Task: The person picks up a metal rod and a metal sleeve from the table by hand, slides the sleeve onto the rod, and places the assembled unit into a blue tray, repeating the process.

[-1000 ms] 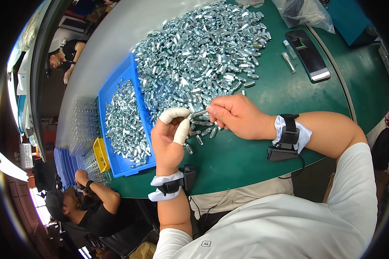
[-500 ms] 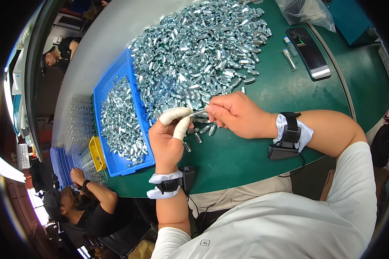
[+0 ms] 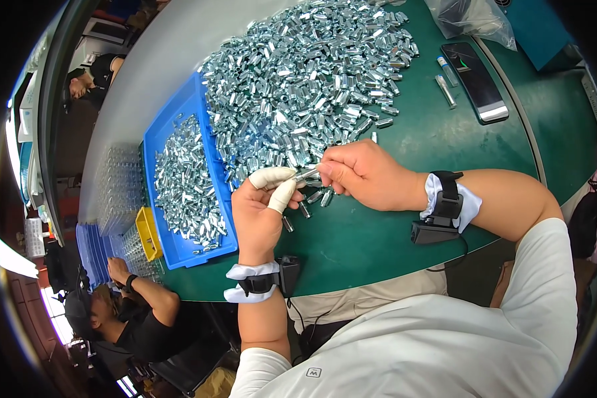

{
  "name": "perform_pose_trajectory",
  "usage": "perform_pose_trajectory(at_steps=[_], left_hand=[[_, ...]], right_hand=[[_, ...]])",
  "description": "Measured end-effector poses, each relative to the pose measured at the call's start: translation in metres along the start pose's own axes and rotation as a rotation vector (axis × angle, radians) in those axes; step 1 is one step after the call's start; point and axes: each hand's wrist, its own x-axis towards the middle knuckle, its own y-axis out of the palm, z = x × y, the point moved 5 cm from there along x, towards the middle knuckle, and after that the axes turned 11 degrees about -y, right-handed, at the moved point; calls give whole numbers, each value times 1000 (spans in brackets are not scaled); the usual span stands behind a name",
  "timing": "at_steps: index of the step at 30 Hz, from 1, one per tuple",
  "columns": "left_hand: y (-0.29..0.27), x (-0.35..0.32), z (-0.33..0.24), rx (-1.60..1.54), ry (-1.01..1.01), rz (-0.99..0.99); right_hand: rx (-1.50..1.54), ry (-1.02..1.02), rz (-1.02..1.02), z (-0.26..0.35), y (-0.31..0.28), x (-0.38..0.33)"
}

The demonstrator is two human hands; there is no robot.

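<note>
My left hand [image 3: 257, 215], with white finger covers on thumb and forefinger, is closed in a pinch at the near edge of a large heap of shiny metal hex coupling nuts [image 3: 298, 86]. A slim silver metal piece [image 3: 306, 175] spans from its fingertips to those of my right hand [image 3: 368, 176], which is bare and also pinches it. Whether this is one piece or two joined end to end, I cannot tell. Several loose nuts [image 3: 326, 198] lie on the table just below the hands.
Left of the heap stands a blue tray [image 3: 192, 261] of smaller-looking metal pieces, with a yellow bin [image 3: 148, 233] beyond. A phone [image 3: 474, 83], a metal cylinder [image 3: 446, 91] and a plastic bag [image 3: 474, 23] lie at the right. A co-worker [image 3: 139, 312] sits at the left.
My left thumb has closed up toward the forefinger around the silver piece, and the left hand has shifted slightly right. My right hand stays nearly in place.
</note>
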Motion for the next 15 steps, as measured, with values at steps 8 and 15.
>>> perform_pose_trajectory(at_steps=[8,15], left_hand=[[8,-1,5,-50,-130,101],[0,-7,-4,23,-108,28]], right_hand=[[-124,-165,31,3,4,1],[38,-8,23,1,1,-1]])
